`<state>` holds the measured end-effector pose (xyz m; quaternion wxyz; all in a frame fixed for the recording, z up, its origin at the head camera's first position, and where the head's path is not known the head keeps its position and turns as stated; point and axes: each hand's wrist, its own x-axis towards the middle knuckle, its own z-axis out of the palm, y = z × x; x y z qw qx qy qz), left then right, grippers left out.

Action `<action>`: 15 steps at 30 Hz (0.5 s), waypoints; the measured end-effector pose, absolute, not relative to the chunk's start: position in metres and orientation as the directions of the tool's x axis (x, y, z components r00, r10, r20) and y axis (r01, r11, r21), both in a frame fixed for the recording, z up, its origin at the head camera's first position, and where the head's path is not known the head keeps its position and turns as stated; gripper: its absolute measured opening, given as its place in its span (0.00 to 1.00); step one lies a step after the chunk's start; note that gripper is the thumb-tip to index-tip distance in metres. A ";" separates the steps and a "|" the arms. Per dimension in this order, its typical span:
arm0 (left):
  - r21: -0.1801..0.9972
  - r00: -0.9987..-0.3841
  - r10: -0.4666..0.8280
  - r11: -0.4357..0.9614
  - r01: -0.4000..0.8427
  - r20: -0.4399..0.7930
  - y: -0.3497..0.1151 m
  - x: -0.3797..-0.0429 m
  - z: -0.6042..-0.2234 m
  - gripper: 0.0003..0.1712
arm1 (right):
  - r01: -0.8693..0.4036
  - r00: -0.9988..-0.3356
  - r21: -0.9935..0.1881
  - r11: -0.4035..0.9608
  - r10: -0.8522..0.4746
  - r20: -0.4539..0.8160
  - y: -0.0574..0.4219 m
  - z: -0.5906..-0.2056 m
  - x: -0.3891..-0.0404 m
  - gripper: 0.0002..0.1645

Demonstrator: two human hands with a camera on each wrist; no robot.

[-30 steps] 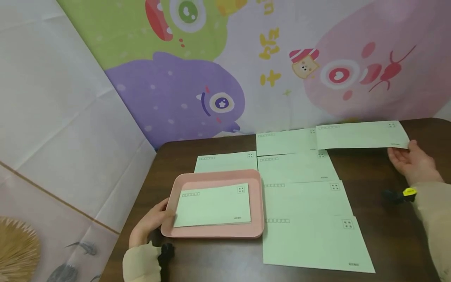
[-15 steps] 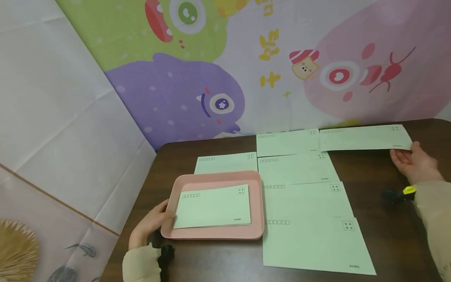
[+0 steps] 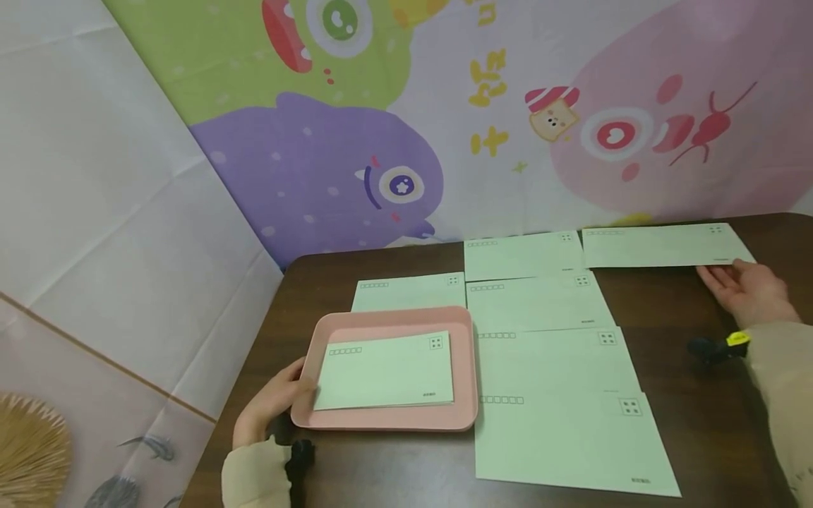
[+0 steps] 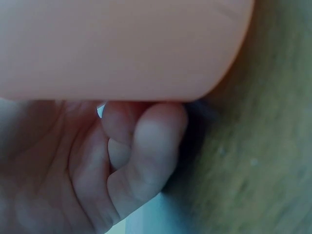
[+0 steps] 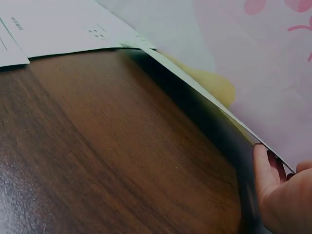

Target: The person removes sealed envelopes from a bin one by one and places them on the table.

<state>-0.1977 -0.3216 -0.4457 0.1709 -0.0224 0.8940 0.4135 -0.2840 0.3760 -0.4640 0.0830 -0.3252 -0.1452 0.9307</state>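
My left hand [image 3: 273, 398] grips the left rim of a pink tray [image 3: 468, 367], thumb over the edge. In the left wrist view its curled fingers [image 4: 156, 146] press up under the tray's side. Several pale green envelopes lie in the tray as a stack [image 3: 384, 374]. At the back right, my right hand [image 3: 756, 293] pinches the near right corner of another envelope [image 3: 663, 245], fingers underneath and thumb at the edge. The right wrist view shows this envelope [image 5: 195, 84] edge-on, its hand end raised above the tabletop with a dark shadow below.
A column of envelopes runs from the back envelope [image 3: 524, 256] to the front one [image 3: 565, 444], right of the tray. One more envelope [image 3: 406, 293] is partly hidden behind the tray. The dark wooden table [image 3: 381, 469] meets a cartoon-printed backdrop [image 3: 495, 183] at its far edge.
My right hand's envelope has shifted slightly right and lower; its left end, earlier over the back envelope, now lies at that envelope's right edge. My left hand and the tray stay put.
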 end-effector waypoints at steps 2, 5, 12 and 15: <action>0.735 -0.942 0.102 0.654 -0.177 -0.319 -0.321 -0.198 -0.446 0.30 | -0.081 -0.785 -0.310 -0.947 0.253 -0.566 0.376 -0.465 -0.286 0.45; 0.731 -0.942 0.099 0.659 -0.180 -0.321 -0.321 -0.199 -0.446 0.30 | -0.075 -0.813 -0.320 -0.945 0.244 -0.529 0.373 -0.466 -0.289 0.47; 0.730 -0.941 0.091 0.656 -0.190 -0.326 -0.321 -0.197 -0.446 0.31 | 0.016 -0.867 -0.409 -0.912 0.191 -0.460 0.360 -0.470 -0.297 0.49; 0.734 -0.941 0.088 0.651 -0.195 -0.328 -0.320 -0.196 -0.446 0.31 | 0.035 -0.857 -0.430 -0.902 0.195 -0.477 0.355 -0.472 -0.299 0.48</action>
